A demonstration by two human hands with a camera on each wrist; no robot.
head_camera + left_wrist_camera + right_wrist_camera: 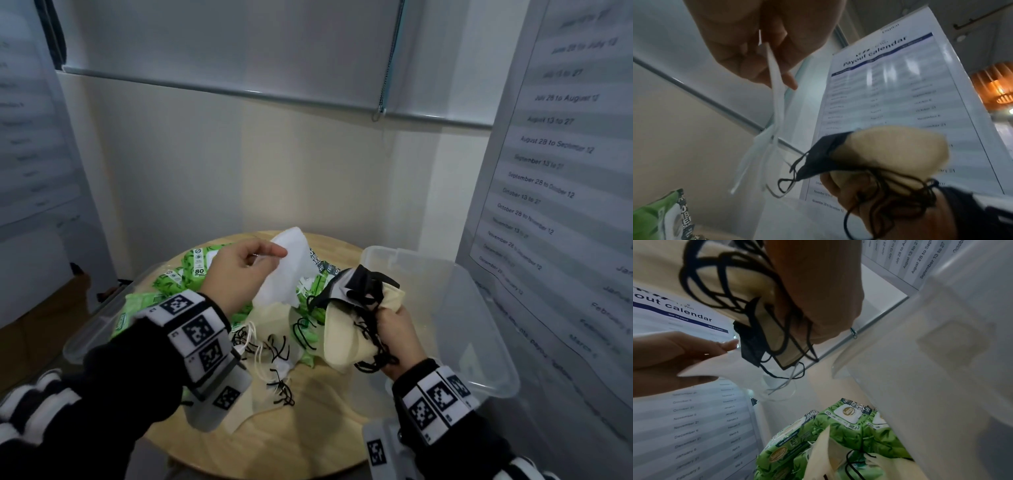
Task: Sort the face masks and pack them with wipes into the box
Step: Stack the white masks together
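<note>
**Two hands, two lots of masks above the tabletop**

Here the white face mask hangs in the air above the middle of the round wooden tabletop, pinched at its upper edge between the thumb and fingers of the left hand. That hand is raised, palm turned inward, with the forearm reaching in from the lower left in a dark sleeve and a marker-printed wristband. In the left wrist view the mask shows edge-on, its white ear loops dangling below the fingertips.

Just to the right, and slightly lower, the right hand is closed in a fist around a bunch of masks: cream ones with black ear loops, and a black one at the top of the bundle. The black loops spill over the knuckles and trail down past the wrist. The two hands are near each other but apart, and the white mask does not touch the bundle as far as the head view shows.

Under both hands, more cream and white masks lie in a loose heap on the tabletop, loops tangled. Behind and left of that heap lie several green wipes packs. The clear plastic box stands open at the right edge of the tabletop, just beside the right hand.
</note>
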